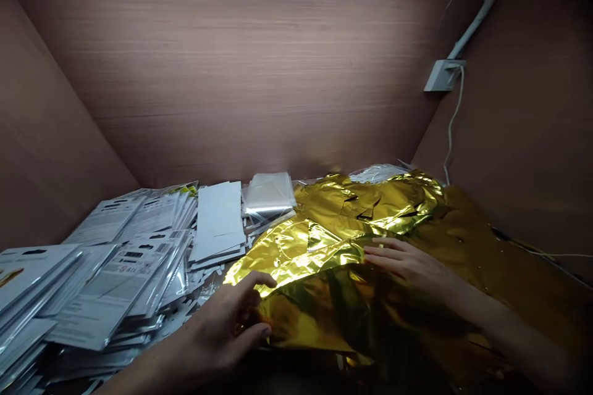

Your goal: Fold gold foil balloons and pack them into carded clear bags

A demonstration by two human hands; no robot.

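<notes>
So both bare hands are at the gold foil (338,302), which sits front and centre and runs off to the right, all crinkled and shiny toward the back and really dark up close.

Left hand (227,321) comes in from the bottom, forearm angled up and to the right. It's at the foil's left edge, with the index finger bent over toward the foil and the thumb sticking out lower down, clear gap between the two, kind of a loose C shape. The other fingers are curled in and mostly hidden, so I can't tell if they've got any foil tucked in there.

Right hand (393,259) is a different story: forearm reaches in from the lower right, back of the hand up, fingers pretty straight, pointing left and lying close together on the foil. Thumb's out of sight, so no idea whether it's pinching anything underneath. The hands are well apart, with the right one further back.

Around them: a big heap of bagged packs (106,302) on the left, then a stack of white cards (217,222), and clear bags (269,197) just behind the foil's left part.
</notes>
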